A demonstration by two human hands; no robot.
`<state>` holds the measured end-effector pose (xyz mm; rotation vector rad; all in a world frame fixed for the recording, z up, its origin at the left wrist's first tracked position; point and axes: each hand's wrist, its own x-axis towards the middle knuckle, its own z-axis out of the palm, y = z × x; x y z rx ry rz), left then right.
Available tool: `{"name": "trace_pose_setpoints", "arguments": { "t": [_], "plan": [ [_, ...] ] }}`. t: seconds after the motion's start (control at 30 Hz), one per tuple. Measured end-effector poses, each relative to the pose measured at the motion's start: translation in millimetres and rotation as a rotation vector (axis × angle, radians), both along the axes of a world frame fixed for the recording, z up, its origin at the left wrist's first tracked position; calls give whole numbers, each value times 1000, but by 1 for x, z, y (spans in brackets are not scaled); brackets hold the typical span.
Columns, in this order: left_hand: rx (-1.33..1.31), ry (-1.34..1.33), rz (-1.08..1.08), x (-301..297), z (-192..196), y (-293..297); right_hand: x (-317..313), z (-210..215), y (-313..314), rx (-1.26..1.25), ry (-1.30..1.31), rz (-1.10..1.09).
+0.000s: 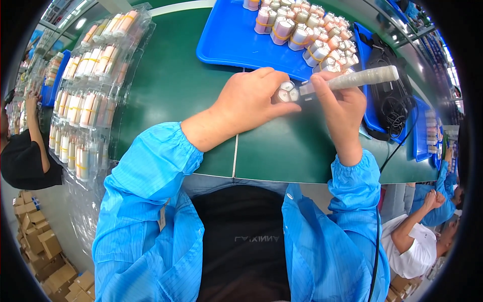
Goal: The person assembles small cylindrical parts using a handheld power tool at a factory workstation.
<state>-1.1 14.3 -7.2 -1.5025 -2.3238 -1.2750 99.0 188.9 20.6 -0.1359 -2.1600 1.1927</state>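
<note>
My left hand is wrapped around a small bundle of cylinders, thumb and fingers closed about its sides. The bundle stands end-up, and its round white ends face me; most of its body is hidden by the hand. My right hand grips a thick stick-like tool wrapped in whitish, translucent material. Its narrower pale end lies close beside the bundle's top; whether the two touch I cannot tell. The tool's far end points up to the right. Both hands are above the green table.
Beyond my hands, a blue tray holds several similar bundles with yellow bands. Clear plastic trays of bundles line the left. A black bag and cable lie at right. Other people work on both sides; cardboard boxes sit lower left.
</note>
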Motion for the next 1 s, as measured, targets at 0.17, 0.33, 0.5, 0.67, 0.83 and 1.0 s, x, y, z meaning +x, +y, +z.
{"name": "trace_pose_setpoints", "arguments": {
  "t": [0.17,0.33,0.5,0.67,0.83,1.0],
  "plan": [
    [-29,52,28,3,4,1,1,4,-3,130,63,9],
    [-44,53,52,3,4,3,1,3,-1,267,98,-1],
    [-20,66,60,3,1,3,0,2,-2,241,110,-1],
    [-51,52,51,6,3,3,0,3,-5,209,71,8],
    [15,29,1,4,0,2,-1,6,-7,128,-6,-29],
    [-49,-99,-46,2,8,0,0,4,-5,130,-73,-10]
  ]
}}
